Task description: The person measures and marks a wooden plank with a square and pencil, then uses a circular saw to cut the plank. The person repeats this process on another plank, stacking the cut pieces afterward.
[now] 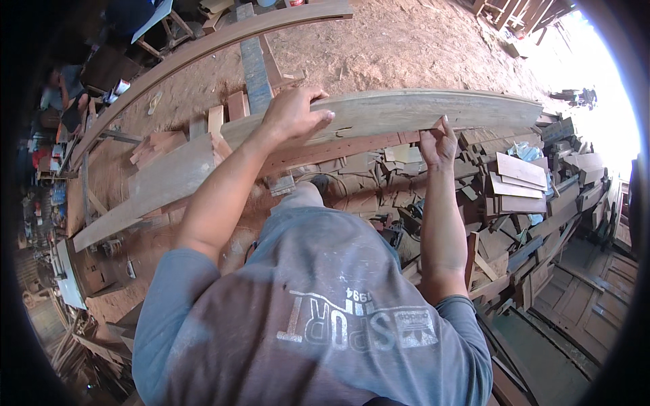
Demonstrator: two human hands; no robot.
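A long pale grey-brown plank (399, 107) lies crosswise in front of me, with a reddish strip (359, 147) along its lower side. My left hand (294, 115) grips the plank left of its middle, fingers over the top edge and thumb on the face. My right hand (439, 142) holds the lower edge farther right, fingertips against the wood. Another pale board (169, 169) extends to the lower left beside short wooden blocks (238, 105).
A long curved-looking board (203, 44) spans the upper left over a blue-grey beam (254, 78). Another person (71, 98) is at the far left. Stacked offcuts (518, 183) crowd the right, above panelled doors (602, 298). Sawdust covers the ground (420, 47).
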